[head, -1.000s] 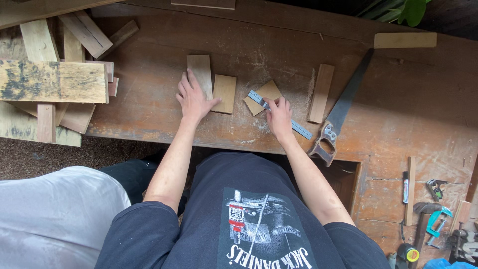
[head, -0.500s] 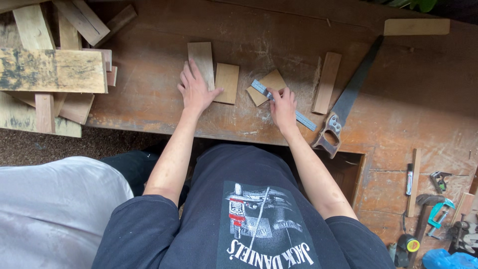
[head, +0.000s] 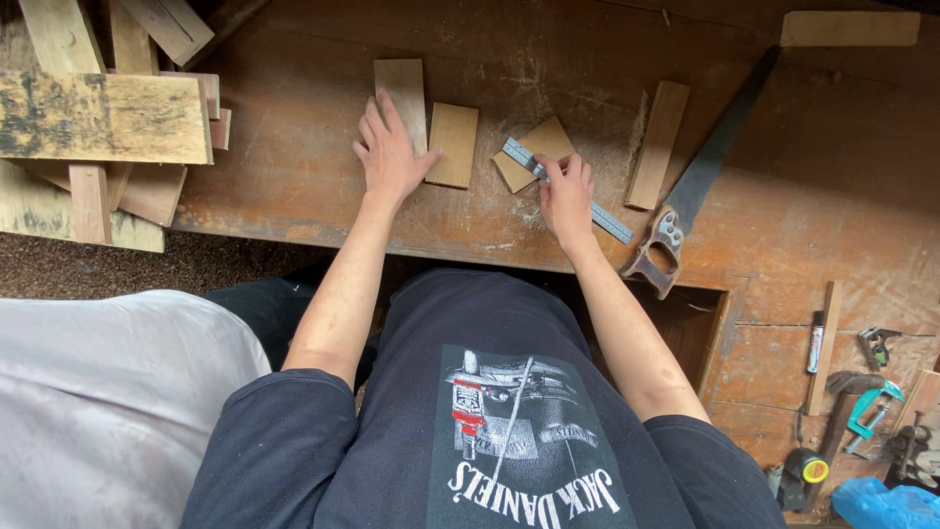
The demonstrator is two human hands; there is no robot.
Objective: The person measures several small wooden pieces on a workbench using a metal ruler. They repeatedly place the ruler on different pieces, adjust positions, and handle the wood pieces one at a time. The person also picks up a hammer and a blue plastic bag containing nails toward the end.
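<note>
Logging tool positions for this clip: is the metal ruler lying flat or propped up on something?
Propped at one end: the metal ruler crosses the small square wood piece, its other end on the workbench, under the right hand.

Worn brown wooden tabletop [head: 294, 186], scuffed and sawdust-dusted; dark speckled floor [head: 147, 264] beneath; stacked weathered planks [head: 103, 118] at left; even daylight.

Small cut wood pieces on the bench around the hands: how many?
4: a tall piece under the left hand, a piece beside it, a tilted square under the ruler, and a strip beside the saw.
</note>
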